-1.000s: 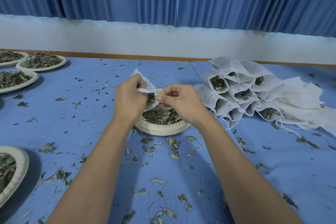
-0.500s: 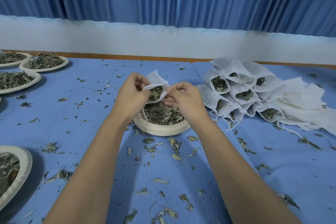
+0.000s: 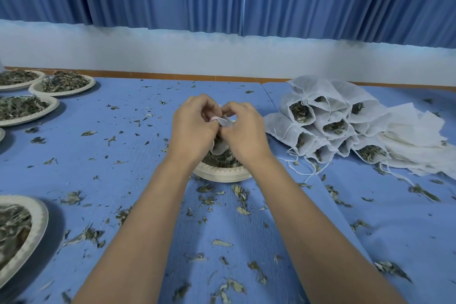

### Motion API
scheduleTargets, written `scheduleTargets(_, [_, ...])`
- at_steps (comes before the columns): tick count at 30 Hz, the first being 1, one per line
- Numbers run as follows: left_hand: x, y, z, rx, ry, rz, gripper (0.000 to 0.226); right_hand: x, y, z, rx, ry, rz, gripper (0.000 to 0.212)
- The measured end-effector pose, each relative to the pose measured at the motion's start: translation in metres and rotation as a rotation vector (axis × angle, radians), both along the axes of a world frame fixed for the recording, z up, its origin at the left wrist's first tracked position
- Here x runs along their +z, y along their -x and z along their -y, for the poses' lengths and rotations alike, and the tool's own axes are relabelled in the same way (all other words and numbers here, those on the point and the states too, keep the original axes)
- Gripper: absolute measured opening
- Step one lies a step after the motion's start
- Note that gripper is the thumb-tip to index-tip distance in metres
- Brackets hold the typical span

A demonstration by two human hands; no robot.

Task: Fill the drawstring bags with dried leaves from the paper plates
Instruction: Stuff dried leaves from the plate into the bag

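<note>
A small white drawstring bag [image 3: 220,147] hangs over a paper plate [image 3: 222,174] of dried leaves at the table's middle. My left hand [image 3: 195,128] and my right hand [image 3: 243,129] meet above the plate, fingers curled, both pinching the bag's top edge between them. Most of the bag is hidden behind my hands. A pile of filled white bags [image 3: 320,126] lies to the right, their open mouths showing leaves.
Several leaf-filled paper plates sit at the far left [image 3: 63,85] and one at the near left [image 3: 22,232]. Flat empty bags [image 3: 407,138] lie behind the filled pile. Loose leaf bits litter the blue table cover [image 3: 123,155]. Blue curtains hang behind.
My hands have come closer together over the plate and now cover the bag's mouth, which was held open and visible before.
</note>
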State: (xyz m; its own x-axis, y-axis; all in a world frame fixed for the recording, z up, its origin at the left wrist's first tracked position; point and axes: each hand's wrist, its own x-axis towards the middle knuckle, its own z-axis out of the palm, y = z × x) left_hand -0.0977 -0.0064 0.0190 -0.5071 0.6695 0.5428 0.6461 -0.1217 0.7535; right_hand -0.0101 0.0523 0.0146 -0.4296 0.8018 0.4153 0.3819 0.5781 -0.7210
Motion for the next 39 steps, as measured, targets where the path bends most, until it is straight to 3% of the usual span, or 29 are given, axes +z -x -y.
scheduleTargets(5, [-0.004, 0.009, 0.001, 0.206, 0.072, -0.183, 0.018, 0.011, 0.009, -0.011, -0.105, -0.081, -0.011, 0.016])
scheduleTargets(10, [-0.001, 0.009, 0.002, 0.200, 0.145, 0.138, 0.007, 0.008, 0.010, -0.018, -0.109, 0.013, -0.096, 0.007])
scheduleTargets(15, [-0.002, 0.016, 0.004, 0.232, 0.033, 0.180, 0.020, 0.015, -0.006, -0.011, 0.131, 0.328, -0.221, 0.036])
scheduleTargets(16, [-0.002, 0.016, 0.005, 0.237, 0.001, 0.206, 0.019, 0.018, -0.014, -0.012, 0.118, 0.324, -0.162, 0.032])
scheduleTargets(20, [-0.001, 0.016, 0.006, 0.228, -0.102, 0.358, 0.026, 0.029, -0.036, -0.017, 0.170, 0.255, 0.399, 0.021])
scheduleTargets(23, [-0.002, 0.014, 0.005, 0.240, -0.079, 0.363, 0.024, 0.026, -0.033, -0.012, 0.305, 0.327, 0.595, 0.011])
scheduleTargets(29, [-0.004, 0.018, 0.004, 0.330, -0.079, 0.337, 0.020, 0.002, -0.010, -0.022, 0.193, 0.092, 0.513, 0.004])
scheduleTargets(34, [-0.003, 0.023, 0.005, 0.328, -0.102, 0.419, 0.018, 0.000, -0.011, -0.024, -0.009, 0.021, 0.200, 0.007])
scheduleTargets(36, [-0.002, 0.023, 0.004, 0.314, -0.099, 0.448, 0.014, -0.004, -0.008, -0.026, -0.122, -0.066, 0.346, 0.023])
scheduleTargets(39, [-0.002, 0.021, 0.004, 0.296, -0.084, 0.461, 0.023, -0.013, 0.004, -0.021, -0.062, -0.030, 0.558, 0.050])
